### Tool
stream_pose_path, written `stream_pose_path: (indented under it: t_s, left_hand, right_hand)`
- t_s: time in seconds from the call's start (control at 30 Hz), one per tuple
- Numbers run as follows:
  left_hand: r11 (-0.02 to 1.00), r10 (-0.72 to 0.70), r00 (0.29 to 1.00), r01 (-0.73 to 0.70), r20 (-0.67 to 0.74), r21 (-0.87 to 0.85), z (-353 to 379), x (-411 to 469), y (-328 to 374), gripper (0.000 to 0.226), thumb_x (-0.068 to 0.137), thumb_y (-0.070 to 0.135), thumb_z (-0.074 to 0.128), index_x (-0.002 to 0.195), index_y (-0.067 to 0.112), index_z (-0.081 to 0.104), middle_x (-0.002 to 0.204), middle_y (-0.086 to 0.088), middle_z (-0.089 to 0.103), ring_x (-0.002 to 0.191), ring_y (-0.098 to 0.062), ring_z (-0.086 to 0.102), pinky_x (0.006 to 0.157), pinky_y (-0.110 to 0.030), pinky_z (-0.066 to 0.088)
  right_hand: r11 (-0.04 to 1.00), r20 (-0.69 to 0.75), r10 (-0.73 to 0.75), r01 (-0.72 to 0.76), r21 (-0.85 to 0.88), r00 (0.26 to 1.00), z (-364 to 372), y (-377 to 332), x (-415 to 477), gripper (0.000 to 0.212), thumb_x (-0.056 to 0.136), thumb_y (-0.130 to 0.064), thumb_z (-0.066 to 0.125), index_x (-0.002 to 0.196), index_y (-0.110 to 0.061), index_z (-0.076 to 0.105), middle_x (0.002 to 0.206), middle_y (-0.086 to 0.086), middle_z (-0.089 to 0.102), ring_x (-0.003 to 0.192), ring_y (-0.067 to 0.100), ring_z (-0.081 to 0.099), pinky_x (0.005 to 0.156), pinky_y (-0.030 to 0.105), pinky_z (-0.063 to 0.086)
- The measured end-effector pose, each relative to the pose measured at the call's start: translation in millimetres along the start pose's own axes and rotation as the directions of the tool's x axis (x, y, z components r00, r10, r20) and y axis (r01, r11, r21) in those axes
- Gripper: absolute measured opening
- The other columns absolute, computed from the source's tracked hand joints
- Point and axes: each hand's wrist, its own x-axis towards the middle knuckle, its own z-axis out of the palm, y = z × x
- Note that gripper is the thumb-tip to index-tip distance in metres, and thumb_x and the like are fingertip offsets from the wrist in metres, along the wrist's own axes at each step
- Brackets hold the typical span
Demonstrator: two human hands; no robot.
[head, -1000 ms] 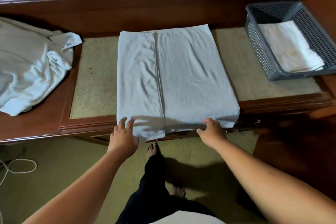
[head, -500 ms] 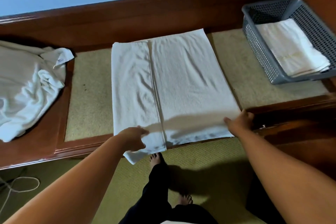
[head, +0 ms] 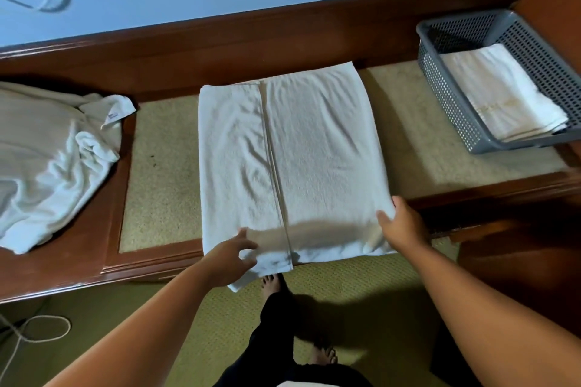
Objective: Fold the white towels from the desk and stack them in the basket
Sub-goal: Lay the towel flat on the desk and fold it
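Note:
A white towel [head: 292, 163] lies flat in the middle of the desk [head: 160, 173], folded lengthwise with a seam down its centre; its near edge hangs over the desk front. My left hand [head: 232, 258] grips the towel's near left corner. My right hand [head: 402, 223] holds its near right corner, fingers curled on the cloth. A grey perforated basket [head: 446, 97] stands at the desk's right end with a folded white towel [head: 503, 94] inside. A heap of unfolded white towels [head: 47, 160] lies on the left end.
A raised wooden back rail [head: 283, 38] runs behind the desk under a blue wall. My bare feet [head: 270, 284] stand on the green carpet below. A white cable [head: 37, 330] loops on the floor at the left.
My right hand has slid right along the near edge to the towel's right corner. My left hand has closed on the left corner. The view has tilted upward.

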Motion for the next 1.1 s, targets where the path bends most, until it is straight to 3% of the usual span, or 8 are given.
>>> stream_pose_path:
  t_s: [0.13, 0.23, 0.4, 0.47, 0.67, 0.87, 0.97, 1.1]
  left_hand:
    - [0.937, -0.137, 0.971, 0.064, -0.194, -0.344, 6, -3, -4, 0.025, 0.098, 0.024, 0.063, 0.123, 0.026, 0.066, 0.139, 0.001, 0.060, 0.123, -0.017, 0.057, 0.098, -0.029, 0.043]
    - [0.795, -0.274, 0.941, 0.106, -0.199, -0.597, 11, -7, -9, 0.017, 0.097, 0.023, 0.063, 0.114, 0.023, 0.069, 0.114, -0.001, 0.070, 0.106, -0.023, 0.064, 0.086, -0.041, 0.057]
    - [0.683, -0.339, 0.927, 0.127, -0.158, -0.720, 21, -8, -22, 0.015, 0.097, 0.022, 0.065, 0.111, 0.017, 0.067, 0.108, -0.011, 0.072, 0.101, -0.025, 0.070, 0.069, -0.036, 0.053]
    - [0.676, -0.355, 0.922, 0.140, -0.154, -0.723, 21, -8, -26, 0.015, 0.097, 0.022, 0.066, 0.110, 0.017, 0.067, 0.107, -0.010, 0.072, 0.096, -0.024, 0.071, 0.069, -0.036, 0.054]
    - [0.817, -0.303, 0.926, 0.131, -0.226, -0.562, 24, 4, -23, 0.020, 0.093, 0.032, 0.068, 0.110, 0.022, 0.065, 0.099, 0.003, 0.072, 0.093, -0.020, 0.070, 0.085, -0.042, 0.058]
    - [0.956, -0.215, 0.919, 0.130, -0.330, -0.261, 26, 25, 16, 0.063, 0.083, 0.045, 0.074, 0.130, 0.012, 0.046, 0.120, -0.004, 0.054, 0.110, -0.026, 0.057, 0.088, -0.037, 0.047]
    - [0.978, -0.180, 0.917, 0.127, -0.355, -0.168, 18, 39, 27, 0.034, 0.090, 0.032, 0.061, 0.110, 0.011, 0.044, 0.105, -0.005, 0.053, 0.104, -0.031, 0.058, 0.077, -0.037, 0.044]
    - [0.945, -0.163, 0.845, -0.016, -0.510, -0.328, -8, 50, 26, 0.017, 0.089, 0.018, 0.055, 0.090, 0.013, 0.038, 0.082, -0.001, 0.050, 0.075, -0.026, 0.048, 0.063, -0.034, 0.033]
  right_hand:
    - [0.988, 0.012, -0.149, 0.149, 0.029, 0.989, 29, -35, -48, 0.042, 0.097, -0.032, 0.058, 0.136, -0.019, 0.050, 0.114, 0.018, 0.069, 0.102, 0.040, 0.066, 0.079, 0.043, 0.054]
    - [0.948, 0.173, -0.314, 0.319, 0.003, 0.933, 63, -60, -87, 0.036, 0.098, -0.036, 0.052, 0.132, -0.029, 0.043, 0.104, 0.012, 0.071, 0.092, 0.038, 0.067, 0.071, 0.040, 0.053]
    - [0.854, 0.668, -0.374, 0.520, -0.023, 0.643, 110, -94, -134, 0.060, 0.098, -0.031, 0.051, 0.151, -0.033, 0.022, 0.121, 0.016, 0.065, 0.107, 0.038, 0.062, 0.082, 0.038, 0.048]
    - [0.813, 0.749, -0.358, 0.580, -0.042, 0.557, 122, -97, -137, 0.071, 0.095, -0.029, 0.054, 0.155, -0.031, 0.016, 0.133, 0.011, 0.058, 0.117, 0.033, 0.058, 0.090, 0.037, 0.047]
    - [0.797, 0.564, -0.461, 0.599, -0.076, 0.685, 116, -107, -99, 0.056, 0.094, -0.024, 0.050, 0.149, -0.023, 0.039, 0.143, 0.006, 0.041, 0.129, 0.030, 0.047, 0.103, 0.045, 0.044]
    - [0.772, 0.423, -0.486, 0.603, -0.204, 0.765, 100, -108, -57, 0.051, 0.090, -0.018, 0.052, 0.140, -0.023, 0.049, 0.135, 0.002, 0.043, 0.123, 0.027, 0.046, 0.097, 0.041, 0.047]
    - [0.754, 0.426, -0.463, 0.598, -0.272, 0.777, 92, -105, -45, 0.053, 0.088, -0.019, 0.054, 0.141, -0.020, 0.049, 0.136, 0.003, 0.042, 0.126, 0.026, 0.043, 0.102, 0.037, 0.043]
    - [0.751, 0.388, -0.479, 0.596, -0.284, 0.788, 93, -101, -40, 0.059, 0.082, -0.016, 0.058, 0.141, -0.014, 0.052, 0.127, 0.005, 0.048, 0.116, 0.028, 0.051, 0.098, 0.037, 0.049]
